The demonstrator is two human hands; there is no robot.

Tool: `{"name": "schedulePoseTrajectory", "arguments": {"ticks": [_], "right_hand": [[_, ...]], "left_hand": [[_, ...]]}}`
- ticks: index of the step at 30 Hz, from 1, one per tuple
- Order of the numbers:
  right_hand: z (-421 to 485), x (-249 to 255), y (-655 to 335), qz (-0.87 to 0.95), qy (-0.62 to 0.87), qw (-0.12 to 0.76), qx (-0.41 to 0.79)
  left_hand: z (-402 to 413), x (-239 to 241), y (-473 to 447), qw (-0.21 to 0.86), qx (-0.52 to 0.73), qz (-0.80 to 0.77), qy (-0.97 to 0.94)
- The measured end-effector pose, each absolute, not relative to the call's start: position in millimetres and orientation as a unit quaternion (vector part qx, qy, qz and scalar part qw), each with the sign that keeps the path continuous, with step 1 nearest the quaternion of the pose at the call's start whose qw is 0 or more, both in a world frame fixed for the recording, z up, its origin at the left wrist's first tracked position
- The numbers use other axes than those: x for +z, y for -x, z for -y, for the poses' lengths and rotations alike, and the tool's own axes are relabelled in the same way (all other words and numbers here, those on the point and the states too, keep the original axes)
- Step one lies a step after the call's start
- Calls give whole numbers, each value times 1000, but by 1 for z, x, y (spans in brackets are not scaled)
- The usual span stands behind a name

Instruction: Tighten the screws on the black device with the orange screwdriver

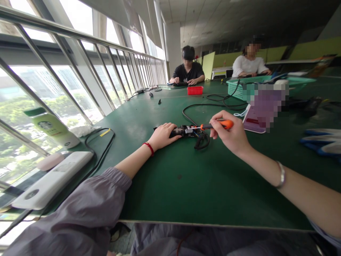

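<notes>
Left hand (163, 136) clamped on a black device (189, 131), which lay on the green table (170, 192) partly hidden by fingers, screwdriver (206, 126) whose tip's contact was unclear, right hand (229, 134) closed around its handle, gloves (323, 141) cut off rightward.

One right hand (231, 137) is holding one screwdriver (227, 124) and one left hand (163, 136) is gripping one black device (189, 131). Left of the left hand, one bottle (52, 128) and one white slab (57, 177) are sitting. Beyond both hands, one red tray (195, 91) is lying and two people (189, 75) (249, 67) are sitting.
</notes>
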State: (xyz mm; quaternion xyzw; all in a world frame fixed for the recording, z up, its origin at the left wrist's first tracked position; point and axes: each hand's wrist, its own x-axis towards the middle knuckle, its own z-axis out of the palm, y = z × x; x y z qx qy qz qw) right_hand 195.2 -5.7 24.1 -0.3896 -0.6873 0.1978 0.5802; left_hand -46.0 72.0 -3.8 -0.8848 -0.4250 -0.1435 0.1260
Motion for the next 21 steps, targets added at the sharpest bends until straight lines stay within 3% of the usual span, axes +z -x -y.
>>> {"name": "schedulePoseTrajectory", "arguments": {"ticks": [6,17,21], "right_hand": [[1,23,-199,694,384,565,228],[0,22,-200,695,366,617,48],[0,22,-199,707,381,595,-26]], "left_hand": [[-71,-4,46,124,-143,426,885],[-70,-5,46,140,-147,419,885],[-70,-5,47,153,-148,411,886]]}}
